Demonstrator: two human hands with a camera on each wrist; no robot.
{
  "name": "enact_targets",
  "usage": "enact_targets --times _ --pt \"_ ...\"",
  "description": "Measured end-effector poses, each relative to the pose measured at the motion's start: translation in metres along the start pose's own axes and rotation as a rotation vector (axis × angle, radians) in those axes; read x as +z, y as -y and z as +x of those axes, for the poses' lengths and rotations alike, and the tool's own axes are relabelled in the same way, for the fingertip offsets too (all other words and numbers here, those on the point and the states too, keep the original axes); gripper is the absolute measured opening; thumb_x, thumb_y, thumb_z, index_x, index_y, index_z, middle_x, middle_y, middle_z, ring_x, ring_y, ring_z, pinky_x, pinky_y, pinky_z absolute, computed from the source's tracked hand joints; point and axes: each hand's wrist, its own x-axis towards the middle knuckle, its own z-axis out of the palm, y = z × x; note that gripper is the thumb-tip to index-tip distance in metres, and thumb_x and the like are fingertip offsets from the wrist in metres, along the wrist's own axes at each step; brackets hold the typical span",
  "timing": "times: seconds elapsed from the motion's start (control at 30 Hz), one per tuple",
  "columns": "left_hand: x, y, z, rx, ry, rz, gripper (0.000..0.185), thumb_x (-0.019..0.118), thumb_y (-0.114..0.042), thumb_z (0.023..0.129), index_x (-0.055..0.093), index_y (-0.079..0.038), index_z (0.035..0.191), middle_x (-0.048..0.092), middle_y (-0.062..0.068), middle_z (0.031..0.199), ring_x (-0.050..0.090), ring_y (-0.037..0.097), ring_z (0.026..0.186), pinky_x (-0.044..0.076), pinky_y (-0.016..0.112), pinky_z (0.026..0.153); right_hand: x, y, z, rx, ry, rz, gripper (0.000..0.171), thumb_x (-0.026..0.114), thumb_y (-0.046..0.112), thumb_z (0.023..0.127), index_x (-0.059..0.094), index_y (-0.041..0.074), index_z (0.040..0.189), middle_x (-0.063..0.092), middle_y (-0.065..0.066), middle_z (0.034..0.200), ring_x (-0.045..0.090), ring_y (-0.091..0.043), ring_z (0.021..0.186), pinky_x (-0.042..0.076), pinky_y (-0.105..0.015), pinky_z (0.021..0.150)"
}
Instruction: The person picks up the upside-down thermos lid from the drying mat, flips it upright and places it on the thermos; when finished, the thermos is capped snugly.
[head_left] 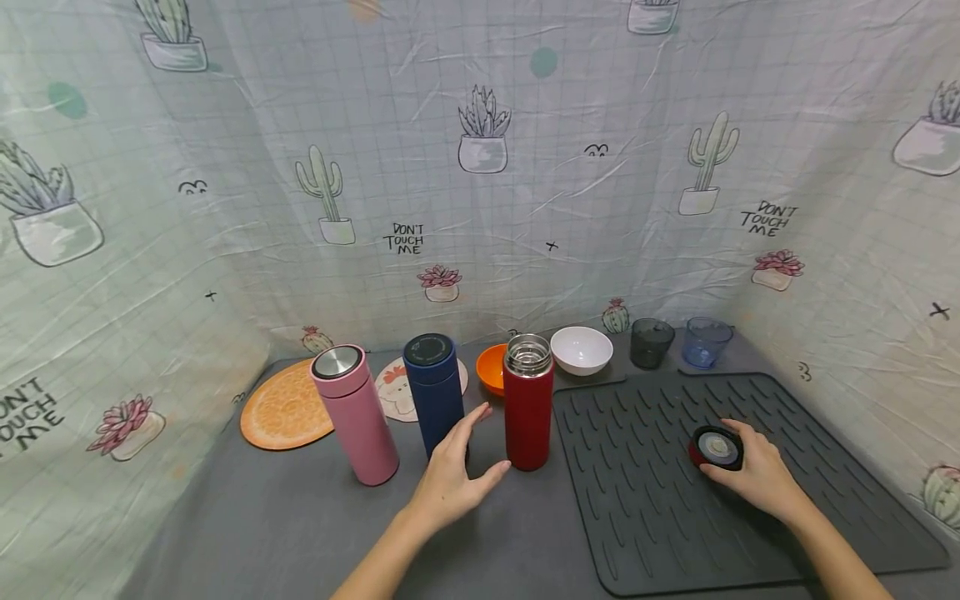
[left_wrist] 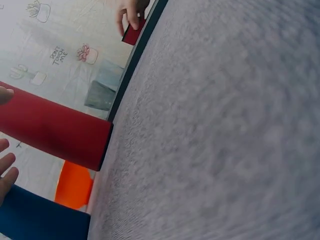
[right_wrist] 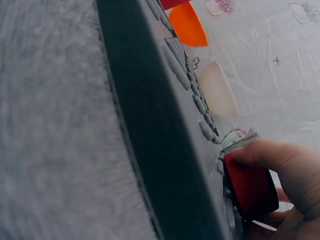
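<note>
A red vacuum flask point(head_left: 528, 417) stands upright without a lid, its steel mouth bare. My left hand point(head_left: 448, 485) is just left of it, fingers extended and thumb apart, overlapping the blue vacuum flask point(head_left: 435, 392) behind it; nothing is in its grasp. Over on the dark mat, my right hand point(head_left: 761, 473) grips a red flask lid point(head_left: 717, 448) by its sides between thumb and fingers, black ring and greyish disc facing up. In the right wrist view the lid point(right_wrist: 250, 187) is low over the ribbed surface. A pink vacuum flask point(head_left: 362, 425) stands lidded at left.
The ribbed mat point(head_left: 622, 500) covers the table's right side. Along the back are an orange bowl point(head_left: 491, 369), a white bowl point(head_left: 582, 350), a dark cup point(head_left: 650, 343) and a blue cup point(head_left: 706, 343). An orange-slice placemat point(head_left: 281, 408) and a chicken-print mat point(head_left: 395, 392) lie behind the flasks.
</note>
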Motion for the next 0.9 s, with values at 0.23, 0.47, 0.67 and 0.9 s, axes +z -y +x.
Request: enact_targets --times 0.23,0.47,0.67,0.9 --pt "-0.009 0.001 0.002 -0.063 0.003 -0.082 0.064 0.071 -0.032 0.080 0.040 -0.018 0.134 0.051 -0.006 0.129 0.049 0.011 0.116 0.043 0.037 0.093 0.000 0.006 0.003 0.036 0.034 -0.041 0.079 0.076 0.034 0.074 0.038 -0.011 0.126 0.046 -0.035 0.116 0.048 -0.050 0.098 0.042 -0.058 0.069" --pt "-0.013 -0.002 -0.002 -0.112 0.039 -0.132 0.058 0.071 -0.028 0.080 0.043 -0.020 0.131 0.057 -0.006 0.120 0.054 0.010 0.110 0.045 0.037 0.091 0.004 0.039 0.009 -0.017 0.013 0.027 0.076 0.075 0.036 0.074 0.040 -0.004 0.129 0.048 -0.029 0.119 0.052 -0.045 0.099 0.044 -0.056 0.069" --pt "-0.016 -0.004 -0.004 -0.168 0.093 -0.188 0.053 0.068 -0.025 0.083 0.045 -0.018 0.130 0.058 -0.003 0.119 0.054 0.013 0.110 0.045 0.039 0.091 0.010 0.079 0.013 -0.060 -0.026 0.096 0.072 0.078 0.034 0.072 0.045 0.001 0.126 0.052 -0.022 0.115 0.057 -0.033 0.090 0.048 -0.041 0.065" --pt "-0.031 -0.034 -0.001 -0.228 0.129 -0.284 0.046 0.066 -0.010 0.084 0.047 -0.002 0.125 0.059 0.012 0.116 0.056 0.029 0.106 0.045 0.044 0.088 0.021 0.120 0.015 -0.159 -0.061 0.176 0.068 0.081 0.032 0.068 0.049 0.008 0.122 0.055 -0.006 0.109 0.054 -0.016 0.086 0.047 -0.028 0.066"
